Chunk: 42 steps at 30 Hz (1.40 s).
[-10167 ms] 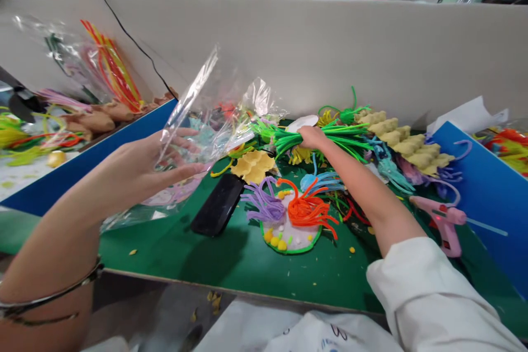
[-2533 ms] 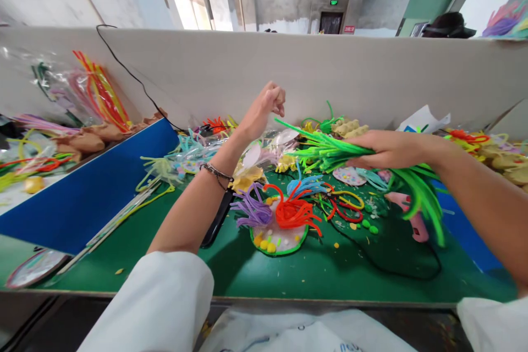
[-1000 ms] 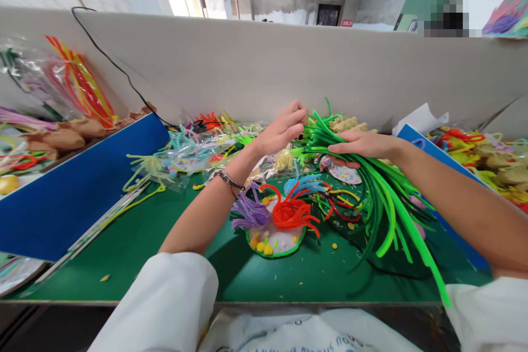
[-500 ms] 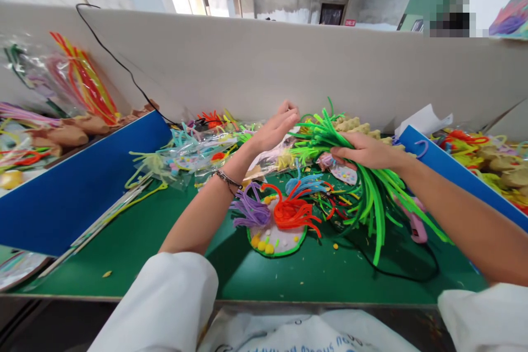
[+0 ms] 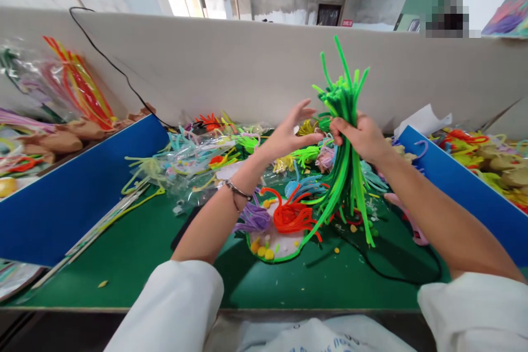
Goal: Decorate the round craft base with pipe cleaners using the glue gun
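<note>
A thick bundle of green pipe cleaners (image 5: 344, 99) stands upright in my right hand (image 5: 363, 135), whose fingers wrap round its middle. Its lower ends fan out over the table, one strand reaching the round craft piece's edge. My left hand (image 5: 291, 132) is just left of the bundle, fingers spread and holding nothing. Below them lies a round white craft piece (image 5: 284, 242) with a green rim and yellow pompoms. On it sit a red pipe-cleaner tuft (image 5: 292, 214) and a purple tuft (image 5: 253, 216). A light blue tuft (image 5: 308, 186) lies just behind.
Blue panels (image 5: 86, 198) flank the green table (image 5: 132, 264), with heaped craft parts beyond them. Clear plastic bags (image 5: 202, 157) lie at the back against a pale partition (image 5: 206, 66). At the right is a pink tool (image 5: 412, 225) near a black cord.
My right hand has raised the green bundle and turned it from slanting to upright. My left hand has come lower, its fingers now spread beside the bundle.
</note>
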Available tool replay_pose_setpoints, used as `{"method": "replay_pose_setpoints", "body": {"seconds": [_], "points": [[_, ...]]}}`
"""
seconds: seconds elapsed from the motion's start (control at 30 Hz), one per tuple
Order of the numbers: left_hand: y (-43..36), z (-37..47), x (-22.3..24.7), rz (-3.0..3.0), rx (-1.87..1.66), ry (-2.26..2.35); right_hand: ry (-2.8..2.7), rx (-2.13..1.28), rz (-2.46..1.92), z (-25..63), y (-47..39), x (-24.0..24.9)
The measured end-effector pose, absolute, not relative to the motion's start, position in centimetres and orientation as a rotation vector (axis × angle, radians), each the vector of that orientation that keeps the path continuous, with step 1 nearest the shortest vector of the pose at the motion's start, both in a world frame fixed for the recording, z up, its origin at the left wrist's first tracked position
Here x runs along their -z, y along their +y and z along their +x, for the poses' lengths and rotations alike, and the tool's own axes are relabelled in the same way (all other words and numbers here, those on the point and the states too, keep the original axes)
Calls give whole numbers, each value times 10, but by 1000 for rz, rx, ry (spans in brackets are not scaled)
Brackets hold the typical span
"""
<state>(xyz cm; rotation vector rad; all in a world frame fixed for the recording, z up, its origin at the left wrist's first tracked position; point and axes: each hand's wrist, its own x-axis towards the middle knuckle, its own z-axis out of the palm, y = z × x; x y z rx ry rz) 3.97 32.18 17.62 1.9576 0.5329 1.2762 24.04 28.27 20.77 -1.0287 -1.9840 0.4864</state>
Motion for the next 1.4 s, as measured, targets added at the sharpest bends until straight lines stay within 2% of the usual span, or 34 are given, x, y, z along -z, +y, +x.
{"method": "replay_pose_setpoints", "body": {"seconds": [0.13, 0.27, 0.43, 0.57, 0.63, 0.77, 0.87, 0.93, 1.17, 1.27, 1.4], "points": [[301, 88, -184, 1424, -1415, 489, -2065, -145, -1182, 206, 280, -204], [291, 102, -191, 1137, -1572, 565, -2125, 179, -1673, 184, 267, -204], [291, 93, -194, 923, -1548, 580, -2227, 314, -1757, 177, 254, -203], [299, 92, -196, 855, -1577, 525, -2247, 77, -1536, 186, 268, -203], [303, 94, -198, 916, -1610, 473, -2228, -193, -1340, 194, 282, -205], [308, 92, -202, 1080, -1615, 403, -2114, -949, -974, 209, 307, -211], [313, 87, -199, 1195, -1613, 389, -2027, -1147, -866, 210, 312, -213], [319, 84, -194, 1227, -1623, 419, -2059, -1044, -898, 204, 309, -214], [345, 69, -173, 1468, -1524, 441, -2228, -339, -1167, 189, 294, -217], [357, 42, -160, 1798, -1331, 530, -2283, -159, -1251, 203, 292, -219], [369, 0, -140, 2515, -984, 765, -2360, -92, -1405, 229, 294, -220]]}}
